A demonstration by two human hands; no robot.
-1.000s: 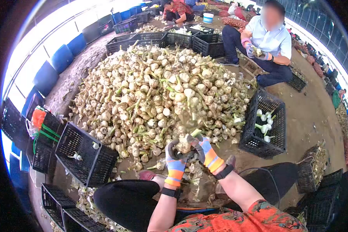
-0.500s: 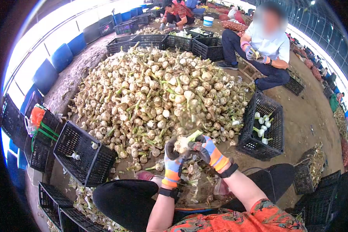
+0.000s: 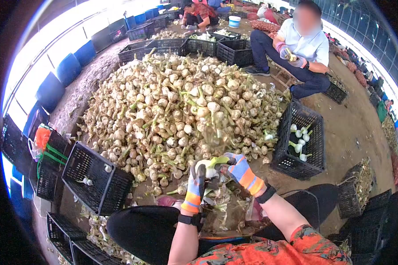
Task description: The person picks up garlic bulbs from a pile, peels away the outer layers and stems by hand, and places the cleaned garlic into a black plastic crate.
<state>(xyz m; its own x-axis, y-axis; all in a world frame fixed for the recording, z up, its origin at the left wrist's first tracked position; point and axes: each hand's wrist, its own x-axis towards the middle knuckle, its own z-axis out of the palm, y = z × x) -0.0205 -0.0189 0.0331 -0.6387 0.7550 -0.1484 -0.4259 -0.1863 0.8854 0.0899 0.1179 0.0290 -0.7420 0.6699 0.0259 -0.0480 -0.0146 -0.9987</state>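
Observation:
My left hand (image 3: 195, 187), in a striped glove with dark fingers, is closed round a garlic bulb (image 3: 211, 170). The bulb's pale green stalk points up and to the right. At the stalk's end, my right hand (image 3: 243, 173), gloved alike, has its fingers closed on the stalk or its outer skin; the fingertips are partly hidden. Just beyond both hands lies a big heap of untrimmed garlic (image 3: 177, 110). Loose peeled skins (image 3: 223, 201) are scattered on the ground below my hands, between my legs.
A black crate (image 3: 298, 165) with several clean white bulbs stands to the right. Another crate (image 3: 97, 176), tilted, holds a few bulbs at left. A person in a light shirt (image 3: 311, 42) sits across on the right, handling garlic. More crates (image 3: 234, 54) line the heap's far side.
My right hand has moved slightly right, away from the bulb, along the stalk. The bulb is turned and its surface looks whiter. The view has shifted a little.

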